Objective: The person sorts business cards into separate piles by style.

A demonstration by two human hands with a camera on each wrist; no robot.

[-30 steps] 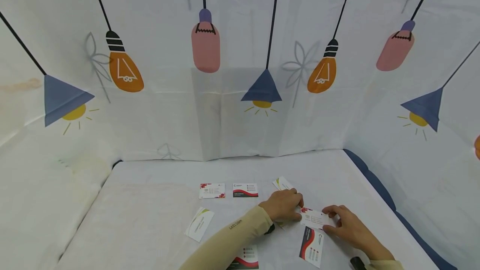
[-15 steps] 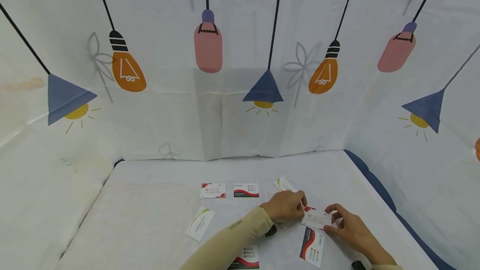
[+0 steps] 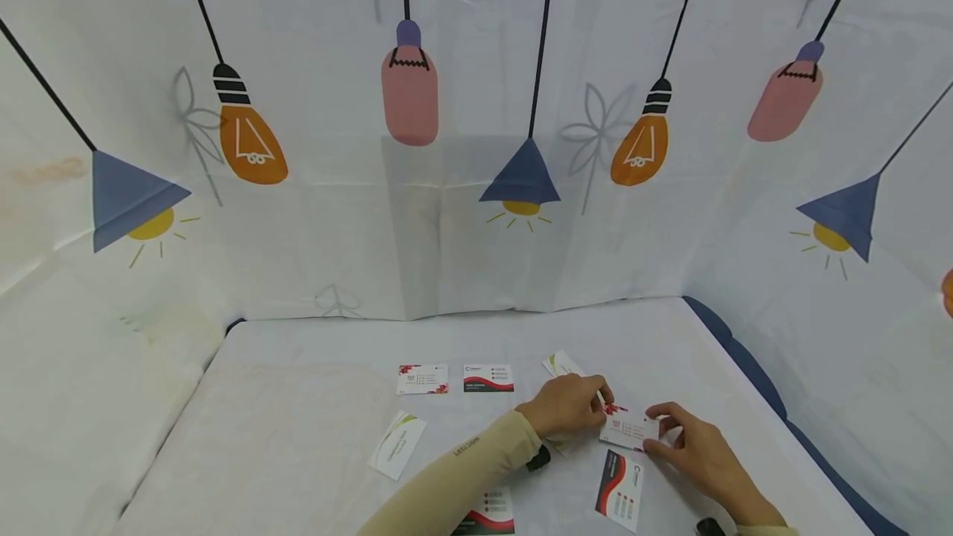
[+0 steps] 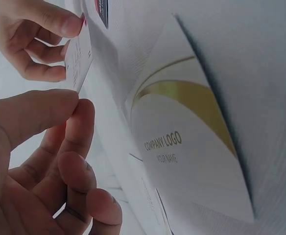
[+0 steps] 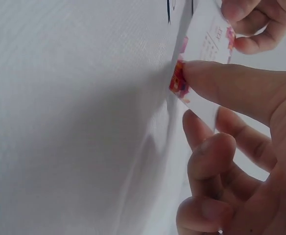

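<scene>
card's off the cloth now: my left hand (image 3: 566, 406) and right hand (image 3: 688, 443) each pinch an end of the red-flowered business card (image 3: 628, 430), just above the red-wave card (image 3: 620, 489). it lay flatter a second ago.

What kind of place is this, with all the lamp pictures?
Probably a small work booth, not a real room. A cloth printed with lamps hangs all round a covered table, and cards lie spread on it while both hands hold one.
</scene>
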